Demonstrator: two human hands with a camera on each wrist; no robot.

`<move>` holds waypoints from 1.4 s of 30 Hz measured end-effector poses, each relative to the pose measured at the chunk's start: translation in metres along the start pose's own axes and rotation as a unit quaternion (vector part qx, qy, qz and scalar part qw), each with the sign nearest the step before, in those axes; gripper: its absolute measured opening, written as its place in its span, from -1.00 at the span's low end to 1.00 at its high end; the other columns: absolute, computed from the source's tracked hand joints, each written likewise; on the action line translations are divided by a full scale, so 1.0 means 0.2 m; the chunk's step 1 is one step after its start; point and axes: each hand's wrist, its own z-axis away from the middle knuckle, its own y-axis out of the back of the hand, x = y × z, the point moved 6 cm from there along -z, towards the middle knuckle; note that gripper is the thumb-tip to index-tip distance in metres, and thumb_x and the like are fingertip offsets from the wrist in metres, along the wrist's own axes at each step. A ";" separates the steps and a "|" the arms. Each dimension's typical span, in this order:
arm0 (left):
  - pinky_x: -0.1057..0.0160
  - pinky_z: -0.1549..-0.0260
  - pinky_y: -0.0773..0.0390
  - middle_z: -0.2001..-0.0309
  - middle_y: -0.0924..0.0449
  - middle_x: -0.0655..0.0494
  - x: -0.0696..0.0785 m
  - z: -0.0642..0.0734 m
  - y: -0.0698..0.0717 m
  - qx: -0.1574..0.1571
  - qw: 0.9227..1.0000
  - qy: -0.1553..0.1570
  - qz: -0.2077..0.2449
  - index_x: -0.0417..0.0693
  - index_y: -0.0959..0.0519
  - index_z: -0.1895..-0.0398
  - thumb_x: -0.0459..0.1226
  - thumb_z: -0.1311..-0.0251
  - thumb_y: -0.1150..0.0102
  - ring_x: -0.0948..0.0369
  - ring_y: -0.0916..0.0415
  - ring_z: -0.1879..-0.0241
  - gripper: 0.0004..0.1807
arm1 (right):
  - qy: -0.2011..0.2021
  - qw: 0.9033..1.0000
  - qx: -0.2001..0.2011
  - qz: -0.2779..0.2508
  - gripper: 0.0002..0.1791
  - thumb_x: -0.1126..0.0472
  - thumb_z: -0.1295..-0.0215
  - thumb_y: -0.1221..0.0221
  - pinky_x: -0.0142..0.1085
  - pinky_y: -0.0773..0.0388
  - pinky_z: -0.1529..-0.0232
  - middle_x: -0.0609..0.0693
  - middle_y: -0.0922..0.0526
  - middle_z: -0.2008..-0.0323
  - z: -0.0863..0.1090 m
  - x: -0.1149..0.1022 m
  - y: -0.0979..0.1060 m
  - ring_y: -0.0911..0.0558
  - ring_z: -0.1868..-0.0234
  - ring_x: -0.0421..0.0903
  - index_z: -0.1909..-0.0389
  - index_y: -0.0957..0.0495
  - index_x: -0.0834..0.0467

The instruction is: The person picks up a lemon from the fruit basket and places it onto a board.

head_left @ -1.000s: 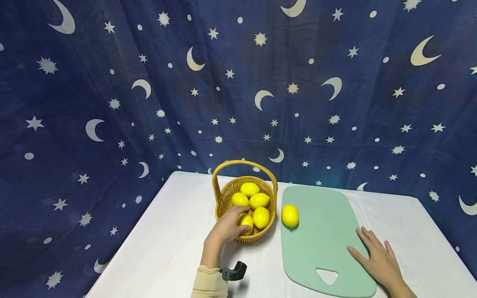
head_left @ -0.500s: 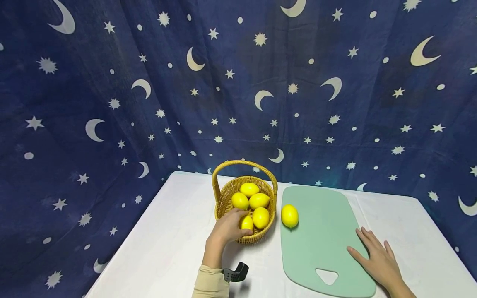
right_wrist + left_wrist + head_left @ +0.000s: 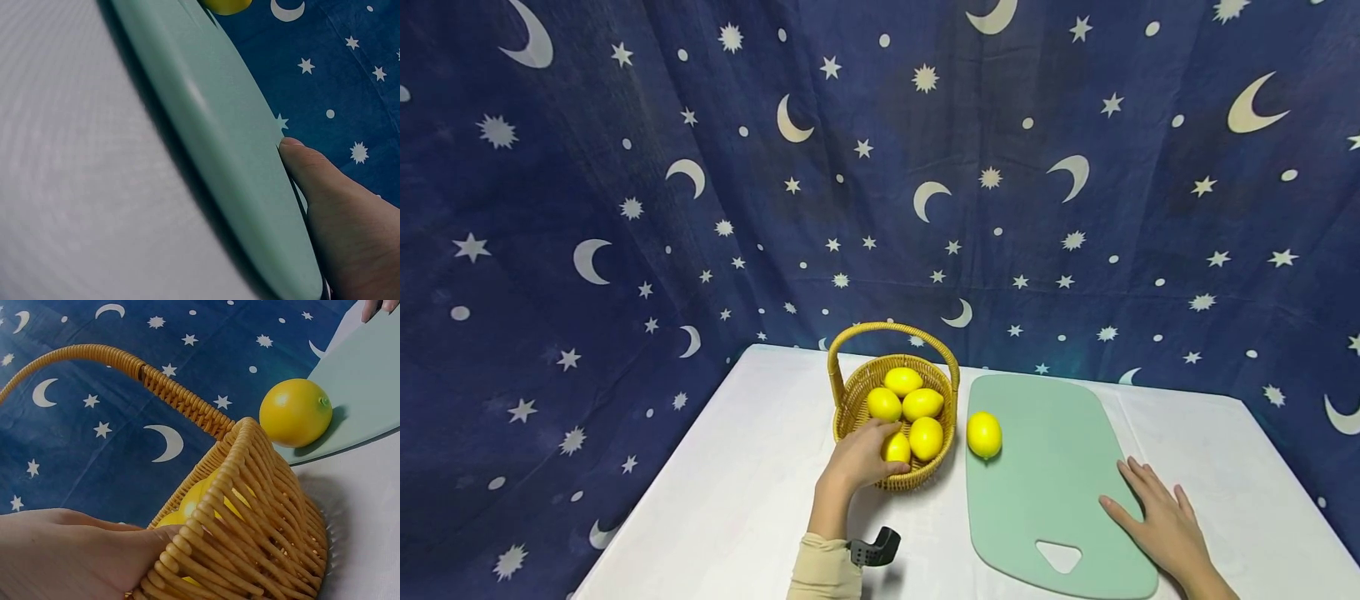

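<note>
My left hand (image 3: 857, 458) reaches over the near left rim of a wicker basket (image 3: 850, 408) and grips a lemon (image 3: 897, 448) inside it, thumb on the near side and fingers on the far side. In the left wrist view the basket wall (image 3: 262, 531) hides the fingertips and most of that fruit. Several other lemons (image 3: 922, 405) lie in the basket. One lemon (image 3: 984, 435) sits on the left edge of a pale green cutting board (image 3: 1045, 483). With fingers spread, my right hand (image 3: 1163, 521) rests at the board's right edge.
The basket's tall arched handle (image 3: 891, 327) rises above the fruit. A white cloth covers the table (image 3: 737, 483). Behind the table hangs a dark blue curtain (image 3: 880, 208) with moons and stars. A triangular hole marks the board's near end.
My left hand has shifted slightly right and closer around the lemon in the basket, its thumb now lower beside it. My right hand and the board stay in place.
</note>
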 end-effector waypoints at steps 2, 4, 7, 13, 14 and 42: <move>-0.03 -0.13 -0.47 -0.20 -0.49 0.00 0.00 0.00 0.00 0.003 1.000 0.000 0.002 -0.09 -0.44 -0.24 0.01 0.06 -0.42 0.03 -0.44 -0.19 -0.23 | -0.002 1.000 -0.002 0.001 -0.14 -0.20 -0.26 -0.10 0.17 0.63 -0.40 0.44 -0.16 -0.34 0.00 0.00 0.00 0.09 -0.48 0.28 -0.36 -0.17 0.33; -0.02 -0.10 -0.49 -0.17 -0.51 0.01 0.00 0.00 0.00 0.008 1.000 0.001 0.005 -0.11 -0.43 -0.23 0.00 0.08 -0.43 0.03 -0.46 -0.15 -0.23 | -0.002 1.000 -0.002 0.002 -0.14 -0.20 -0.26 -0.10 0.17 0.63 -0.40 0.44 -0.16 -0.34 0.00 0.00 -0.01 0.10 -0.48 0.27 -0.36 -0.17 0.33; 0.00 -0.03 -0.53 -0.07 -0.57 0.03 -0.01 0.00 0.00 0.017 1.000 -0.002 0.014 -0.10 -0.47 -0.17 -0.01 0.10 -0.44 0.05 -0.51 -0.06 -0.27 | 0.000 1.000 -0.001 0.000 -0.14 -0.20 -0.26 -0.10 0.17 0.63 -0.40 0.43 -0.17 -0.34 0.00 0.01 -0.01 0.11 -0.49 0.25 -0.35 -0.18 0.34; 0.09 0.07 -0.55 0.10 -0.62 0.07 -0.01 -0.01 0.02 0.034 0.999 -0.018 0.030 -0.06 -0.54 -0.04 -0.04 0.13 -0.46 0.14 -0.54 0.09 -0.38 | -0.002 1.000 -0.004 -0.001 -0.14 -0.20 -0.26 -0.10 0.17 0.64 -0.39 0.43 -0.16 -0.34 0.00 0.01 0.00 0.11 -0.48 0.26 -0.36 -0.16 0.33; 0.09 0.08 -0.55 0.10 -0.62 0.08 -0.01 -0.01 0.02 0.034 0.999 -0.020 0.033 -0.06 -0.54 -0.04 -0.04 0.13 -0.46 0.14 -0.53 0.09 -0.39 | -0.003 1.000 -0.004 -0.001 -0.13 -0.20 -0.26 -0.09 0.17 0.64 -0.39 0.43 -0.16 -0.34 0.00 0.01 0.00 0.11 -0.48 0.26 -0.36 -0.16 0.33; 0.27 -0.28 -0.36 -0.29 -0.40 0.22 0.46 0.01 0.00 0.029 0.981 -0.159 0.107 0.04 -0.38 -0.31 0.07 0.03 -0.38 0.29 -0.35 -0.28 -0.20 | -0.002 1.000 -0.004 0.002 -0.14 -0.20 -0.27 -0.09 0.18 0.62 -0.39 0.43 -0.16 -0.34 0.00 0.00 0.01 0.10 -0.47 0.28 -0.37 -0.15 0.32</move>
